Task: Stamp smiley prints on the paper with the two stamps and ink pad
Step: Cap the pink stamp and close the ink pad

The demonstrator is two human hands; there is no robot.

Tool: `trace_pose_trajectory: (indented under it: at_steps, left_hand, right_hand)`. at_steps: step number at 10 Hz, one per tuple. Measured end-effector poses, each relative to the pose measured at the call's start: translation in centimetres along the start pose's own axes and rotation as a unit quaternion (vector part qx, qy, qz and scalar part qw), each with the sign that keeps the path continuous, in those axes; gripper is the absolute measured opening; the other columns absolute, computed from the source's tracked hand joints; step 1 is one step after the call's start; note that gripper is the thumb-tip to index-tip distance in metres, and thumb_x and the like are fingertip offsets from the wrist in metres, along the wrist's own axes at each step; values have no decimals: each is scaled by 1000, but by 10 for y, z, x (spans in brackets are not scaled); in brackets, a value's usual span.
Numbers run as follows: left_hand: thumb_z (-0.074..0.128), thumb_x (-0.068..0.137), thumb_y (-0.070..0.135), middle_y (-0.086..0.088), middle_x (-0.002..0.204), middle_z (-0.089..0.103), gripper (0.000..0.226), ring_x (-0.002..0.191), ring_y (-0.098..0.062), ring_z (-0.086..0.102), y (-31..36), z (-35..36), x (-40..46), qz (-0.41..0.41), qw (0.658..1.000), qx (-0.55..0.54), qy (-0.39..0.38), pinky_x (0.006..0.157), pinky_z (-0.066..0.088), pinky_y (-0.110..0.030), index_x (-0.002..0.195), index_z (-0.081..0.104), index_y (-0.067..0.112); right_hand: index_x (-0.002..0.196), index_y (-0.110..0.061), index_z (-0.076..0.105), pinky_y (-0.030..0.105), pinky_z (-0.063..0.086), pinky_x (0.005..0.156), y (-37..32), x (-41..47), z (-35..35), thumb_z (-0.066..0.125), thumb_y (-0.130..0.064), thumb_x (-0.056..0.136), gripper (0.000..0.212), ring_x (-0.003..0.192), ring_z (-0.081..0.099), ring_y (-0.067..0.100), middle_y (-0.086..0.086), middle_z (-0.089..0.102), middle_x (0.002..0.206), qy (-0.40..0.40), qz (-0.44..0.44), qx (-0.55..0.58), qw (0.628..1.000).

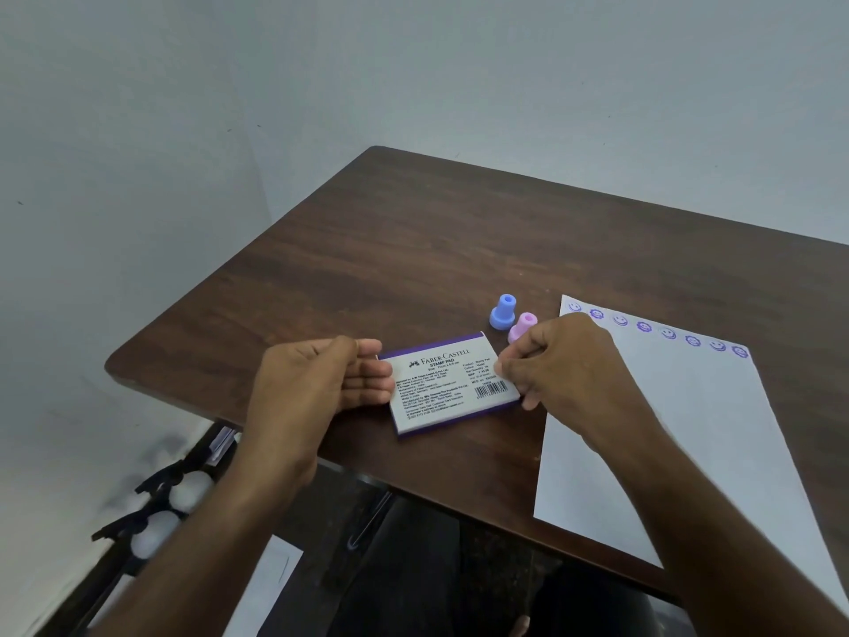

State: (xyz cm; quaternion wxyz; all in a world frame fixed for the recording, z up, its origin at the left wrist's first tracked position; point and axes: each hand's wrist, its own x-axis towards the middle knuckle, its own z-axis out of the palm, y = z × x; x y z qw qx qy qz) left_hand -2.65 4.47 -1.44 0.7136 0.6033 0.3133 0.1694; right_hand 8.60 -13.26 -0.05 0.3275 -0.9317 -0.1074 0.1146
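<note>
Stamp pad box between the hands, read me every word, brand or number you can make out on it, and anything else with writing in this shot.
"FABER-CASTELL": brand line on the stamp pad box label.
"STAMP PAD": bold line just beneath the brand.
A size line under that: too small to read.
Blocks of small print on the label: too small to read.
Barcode and its digits: blurred.
Paper: only purple smiley prints along the far edge, no words.
Blue stamp and pink stamp: no text visible.

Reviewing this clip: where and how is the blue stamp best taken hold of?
Pinch the blue stamp by its narrow upper stem, coming from straight above. It stands upright on its wider base, stem up, and the pink stamp stands close on its near right, crowding a side approach.
</note>
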Motion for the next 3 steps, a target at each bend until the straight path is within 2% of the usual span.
trace_pose_trajectory:
  at_steps: [1, 2, 3]
  left_hand:
    - [46, 92, 4, -16, 77, 75, 28, 67, -24, 70, -1, -2, 2, 41, 998, 49, -10, 65, 60, -29, 94, 74, 5]
    - [47, 93, 10, -2, 80, 75, 31, 66, -3, 61, -2, 2, 5, 103, 987, 121, -13, 67, 52, -24, 91, 76, 21]
    - [52, 92, 18, 14, 89, 71, 25, 75, 1, 63, -2, 10, 9, 167, 967, 190, -5, 70, 51, -26, 92, 74, 33]
  right_hand:
    - [82, -8, 75, 25, 54, 62, -1, 3, 0, 71, -26, 82, 18, 54, 62, 15, 8, 74, 83, -15, 15, -8, 1000]
    - [76, -11, 72, 25, 50, 57, 1, 2, 1, 64, -38, 86, 30, 55, 57, 11, 1, 71, 74, 69, -39, -25, 997]
    - [80, -16, 68, 13, 31, 53, -2, -4, -1, 54, -46, 90, 35, 59, 50, 6, -8, 59, 71, 139, -120, -65, 981]
